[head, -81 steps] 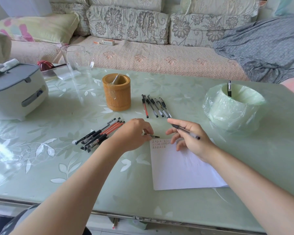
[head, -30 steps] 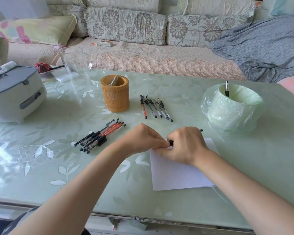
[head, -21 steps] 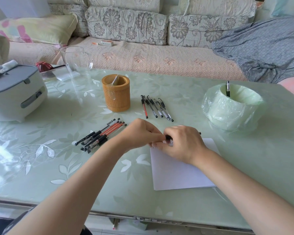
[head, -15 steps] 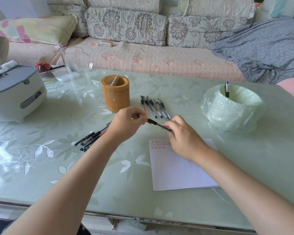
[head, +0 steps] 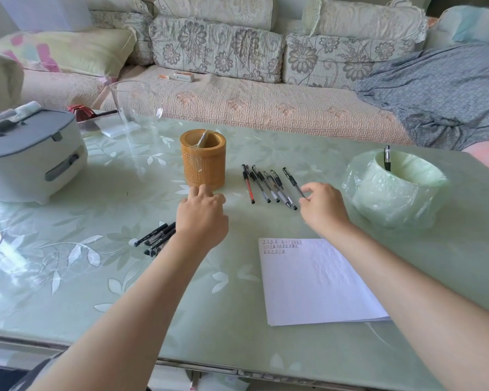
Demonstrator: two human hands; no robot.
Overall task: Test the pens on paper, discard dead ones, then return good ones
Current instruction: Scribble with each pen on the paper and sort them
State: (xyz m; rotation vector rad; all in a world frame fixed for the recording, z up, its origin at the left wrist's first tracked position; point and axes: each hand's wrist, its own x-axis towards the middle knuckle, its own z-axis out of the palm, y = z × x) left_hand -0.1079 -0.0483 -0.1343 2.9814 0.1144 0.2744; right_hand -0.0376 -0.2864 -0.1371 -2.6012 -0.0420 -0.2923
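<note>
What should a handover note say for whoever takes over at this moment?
Left hand: open, holding nothing, over the untested pile.
Right hand: fingers at the near end of the rightmost pen of the tested row; grip unclear.
Done: test marks on the paper, one pen in the lined bin.
Left: test the pile, bin dead ones, put good pens into the bamboo holder.

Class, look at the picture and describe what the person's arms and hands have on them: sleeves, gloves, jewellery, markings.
Both forearms are bare. The left hand and right hand wear no gloves, and no rings, watch or bracelet show. Dark grey cloth at the left arm's near end may be a sleeve.
</note>
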